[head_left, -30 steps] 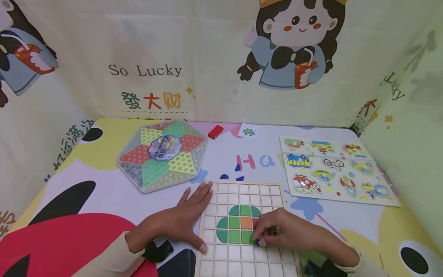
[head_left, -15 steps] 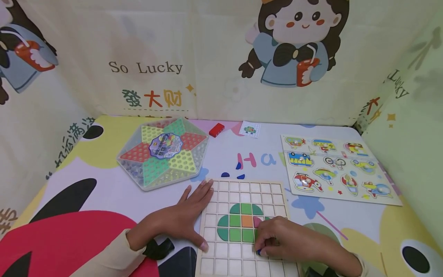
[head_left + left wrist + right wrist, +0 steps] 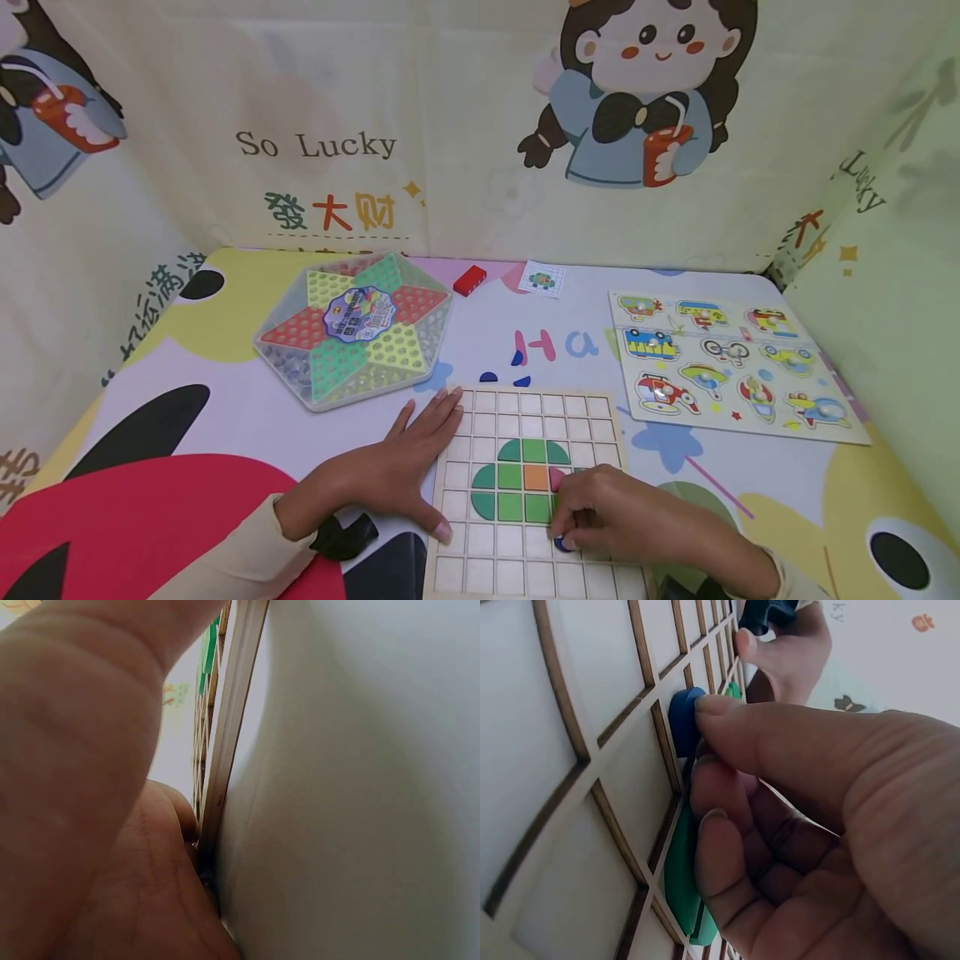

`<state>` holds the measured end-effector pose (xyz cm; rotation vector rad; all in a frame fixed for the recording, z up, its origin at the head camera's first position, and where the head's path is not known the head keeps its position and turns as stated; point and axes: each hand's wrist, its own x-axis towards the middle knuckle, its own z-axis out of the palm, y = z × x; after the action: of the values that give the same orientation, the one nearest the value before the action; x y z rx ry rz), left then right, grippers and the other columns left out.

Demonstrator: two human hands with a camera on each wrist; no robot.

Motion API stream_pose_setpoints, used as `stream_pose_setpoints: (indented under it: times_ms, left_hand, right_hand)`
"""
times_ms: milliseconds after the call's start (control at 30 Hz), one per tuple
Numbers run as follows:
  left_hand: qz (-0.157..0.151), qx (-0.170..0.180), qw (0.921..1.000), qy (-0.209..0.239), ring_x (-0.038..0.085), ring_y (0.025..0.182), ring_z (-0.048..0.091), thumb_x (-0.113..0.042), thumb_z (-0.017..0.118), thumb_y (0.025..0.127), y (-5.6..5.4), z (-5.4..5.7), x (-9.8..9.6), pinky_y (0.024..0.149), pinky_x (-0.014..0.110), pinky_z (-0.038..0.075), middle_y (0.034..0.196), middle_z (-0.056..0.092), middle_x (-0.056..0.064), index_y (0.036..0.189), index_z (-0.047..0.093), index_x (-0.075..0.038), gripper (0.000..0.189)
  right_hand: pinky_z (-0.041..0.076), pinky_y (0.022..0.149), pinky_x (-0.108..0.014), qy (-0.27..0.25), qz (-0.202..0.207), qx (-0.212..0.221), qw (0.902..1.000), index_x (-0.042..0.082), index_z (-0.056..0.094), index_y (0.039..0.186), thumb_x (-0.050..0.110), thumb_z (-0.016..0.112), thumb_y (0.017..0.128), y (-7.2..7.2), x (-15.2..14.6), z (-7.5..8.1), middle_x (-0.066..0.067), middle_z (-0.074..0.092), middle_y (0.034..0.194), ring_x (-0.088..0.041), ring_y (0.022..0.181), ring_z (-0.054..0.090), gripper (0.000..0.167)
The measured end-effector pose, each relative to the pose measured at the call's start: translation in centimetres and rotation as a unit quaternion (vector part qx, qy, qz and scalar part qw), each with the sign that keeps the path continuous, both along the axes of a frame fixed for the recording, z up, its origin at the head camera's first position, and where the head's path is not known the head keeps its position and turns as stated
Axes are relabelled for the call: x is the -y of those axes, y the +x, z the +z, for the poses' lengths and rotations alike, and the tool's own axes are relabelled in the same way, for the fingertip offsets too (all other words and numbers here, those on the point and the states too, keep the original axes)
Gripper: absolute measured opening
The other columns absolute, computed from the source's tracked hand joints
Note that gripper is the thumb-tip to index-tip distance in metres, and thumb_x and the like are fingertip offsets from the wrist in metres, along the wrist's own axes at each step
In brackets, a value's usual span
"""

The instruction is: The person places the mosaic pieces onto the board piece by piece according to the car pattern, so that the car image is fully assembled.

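Note:
A wooden grid board [image 3: 487, 575] lies in front of me, with green tiles [image 3: 510, 507], an orange tile [image 3: 536, 477] and a pink piece [image 3: 557, 479] set in its cells. My left hand [image 3: 397, 477] rests along the board's left edge, fingers spread and straight, thumb on the near part of the frame. With thumb and fingertips, my right hand [image 3: 611, 515] pinches a small blue piece [image 3: 682, 720] at a cell just below the green rows. The blue piece stands slightly raised from the grid in the right wrist view. That hand hides the board's right side.
Loose blue pieces [image 3: 522, 382] lie behind the board. Farther back are a hexagonal box with a star pattern [image 3: 345, 367], a red block [image 3: 469, 281] and a small pattern card [image 3: 542, 279]. A vehicle puzzle board [image 3: 738, 367] sits at the right.
My right hand has moved slightly nearer to me with the blue piece, from beside the lower green row to the row below. The left hand stays on the board's edge.

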<state>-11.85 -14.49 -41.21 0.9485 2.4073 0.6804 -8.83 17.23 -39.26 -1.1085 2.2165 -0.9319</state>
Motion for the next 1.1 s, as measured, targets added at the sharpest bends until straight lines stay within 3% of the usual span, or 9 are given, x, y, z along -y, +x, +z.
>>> stream_pose_setpoints:
  times_ms: [333, 633, 867, 1100]
  left_hand:
    - [-0.002, 0.003, 1.0, 0.0, 0.023, 0.145, -0.018, -0.064, 0.078, 0.068, 0.0, 0.1, 0.1, 0.11, 0.056, -0.013, 0.162, -0.012, 0.005, 0.156, 0.004, -0.004, 0.13]
    - [-0.003, 0.002, 1.0, 0.001, 0.023, 0.145, -0.018, -0.065, 0.078, 0.068, -0.1, 0.0, 0.1, 0.11, 0.056, -0.013, 0.162, -0.012, 0.004, 0.156, 0.005, -0.005, 0.129]
    - [-0.001, 0.004, 1.0, 0.002, 0.023, 0.145, -0.018, -0.064, 0.078, 0.068, 0.0, 0.1, 0.1, 0.11, 0.055, -0.014, 0.162, -0.012, 0.004, 0.156, 0.005, -0.005, 0.129]
    - [-0.002, 0.005, 1.0, 0.001, 0.021, 0.145, -0.019, -0.066, 0.077, 0.068, 0.0, 0.0, 0.1, 0.11, 0.055, -0.013, 0.162, -0.013, 0.003, 0.156, 0.004, -0.005, 0.13]
  right_hand:
    - [0.05, 0.069, -0.02, 0.004, -0.006, 0.012, 0.9999, 0.018, 0.076, 0.097, 0.007, 0.071, 0.089, 0.4, 0.0, 0.5, 0.019, 0.065, 0.091, 0.003, 0.081, 0.056, 0.014]
    - [0.05, 0.072, -0.02, -0.008, 0.014, -0.005, 0.9999, 0.017, 0.075, 0.097, 0.008, 0.07, 0.09, 0.4, -0.2, 0.8, 0.018, 0.066, 0.093, 0.004, 0.083, 0.057, 0.012]
    - [0.051, 0.074, -0.024, -0.023, -0.02, 0.032, 0.999, 0.022, 0.074, 0.098, 0.013, 0.068, 0.092, -1.1, -0.2, 1.5, 0.017, 0.067, 0.095, -0.002, 0.086, 0.059, 0.012]
    - [0.052, 0.074, -0.027, -0.046, -0.05, 0.029, 0.9972, 0.02, 0.073, 0.102, 0.013, 0.067, 0.093, -3.1, 0.0, 1.2, 0.011, 0.069, 0.098, -0.008, 0.085, 0.06, 0.012]
